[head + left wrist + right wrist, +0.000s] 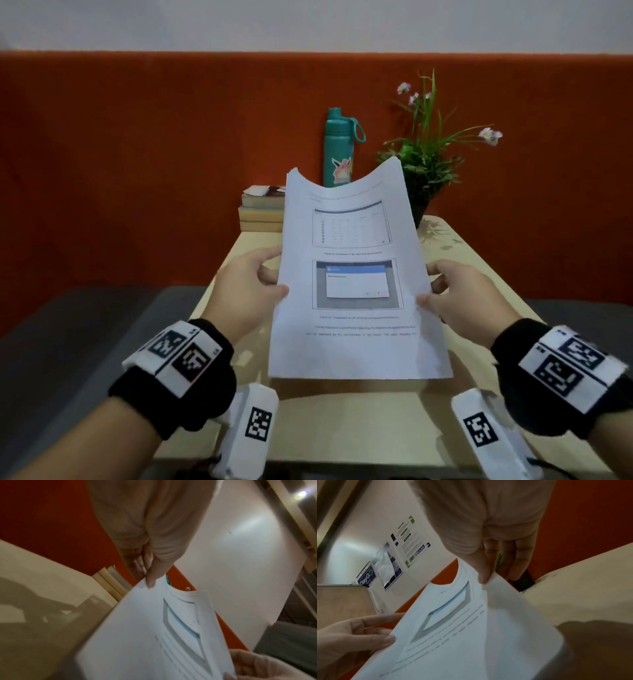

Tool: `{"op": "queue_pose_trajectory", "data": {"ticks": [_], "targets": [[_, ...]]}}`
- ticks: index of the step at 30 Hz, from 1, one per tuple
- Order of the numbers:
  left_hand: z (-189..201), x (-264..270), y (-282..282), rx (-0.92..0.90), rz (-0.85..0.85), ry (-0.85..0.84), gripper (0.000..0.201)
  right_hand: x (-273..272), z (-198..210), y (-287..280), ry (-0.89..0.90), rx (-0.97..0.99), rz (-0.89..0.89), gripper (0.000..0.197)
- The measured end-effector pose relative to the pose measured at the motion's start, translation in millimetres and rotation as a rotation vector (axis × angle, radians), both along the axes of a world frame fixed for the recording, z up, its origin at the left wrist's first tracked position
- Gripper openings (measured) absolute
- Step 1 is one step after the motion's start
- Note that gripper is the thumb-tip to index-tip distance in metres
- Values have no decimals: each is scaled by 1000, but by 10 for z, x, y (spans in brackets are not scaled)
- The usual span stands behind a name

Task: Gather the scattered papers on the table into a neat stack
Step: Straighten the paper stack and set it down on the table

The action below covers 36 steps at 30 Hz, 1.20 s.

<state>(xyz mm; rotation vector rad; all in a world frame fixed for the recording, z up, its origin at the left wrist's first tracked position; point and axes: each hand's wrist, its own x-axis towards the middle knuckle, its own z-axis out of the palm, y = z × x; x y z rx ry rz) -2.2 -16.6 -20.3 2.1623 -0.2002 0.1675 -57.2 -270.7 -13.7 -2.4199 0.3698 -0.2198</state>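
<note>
1. The papers (356, 274) form one gathered sheaf of white printed sheets, held in the air above the tabletop (479, 274), not touching it.
2. The top sheet shows a table figure at its upper part, a grey screenshot with a dialog box below it, and two blurred lines of text under that.
3. The sheaf's far edge sags in the middle while both far corners rise; several sheet edges show at the far left corner, so the sheets are not fully flush.
4. The left hand (246, 287) pinches the sheaf's left edge, thumb on the printed face and fingers curled beneath.
5. The right hand (459, 294) pinches the right edge the same way, thumb on top, fingers under the sheets.
6. Both hands sit about level with the screenshot, palms turned toward each other, wrists in black bands with white marker tags.
7. In the left wrist view the thumb tip (151, 580) presses the paper's edge; in the right wrist view the thumb (483, 574) does likewise.
8. Beyond the papers a bottle (339, 150) stands upright; left of it lie stacked books (260, 209), right of it a potted plant (428, 154).
</note>
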Motion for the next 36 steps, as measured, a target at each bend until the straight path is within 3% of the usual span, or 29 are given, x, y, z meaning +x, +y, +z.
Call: {"op": "queue_pose_trajectory", "data": {"ticks": [7, 18, 22, 25, 27, 30, 31, 34, 36], "targets": [[-273, -238, -105, 26, -124, 268, 68, -504, -225, -176, 256, -22, 21, 24], [-473, -224, -231, 147, -56, 410, 60, -445, -357, -182, 325, -70, -36, 28], [-497, -206, -250, 215, -69, 408, 42, -415, -358, -138, 364, -137, -19, 55], [-503, -207, -280, 332, -103, 371, 53, -408, -346, -134, 396, -199, 8, 68], [-513, -192, -298, 402, -139, 362, 57, -401, -334, -132, 454, -226, 1, 66], [-482, -178, -318, 470, -165, 355, 24, -405, -285, -100, 573, -391, 67, 46], [-473, -180, -326, 461, -164, 341, 23, -405, -268, -88, 605, -455, 103, 39], [-527, -150, -333, 500, -141, 372, 45, -397, -247, -58, 638, -569, 169, 33], [-522, -150, -324, 516, -176, 351, 35, -380, -230, -77, 660, -541, 168, 34]]}}
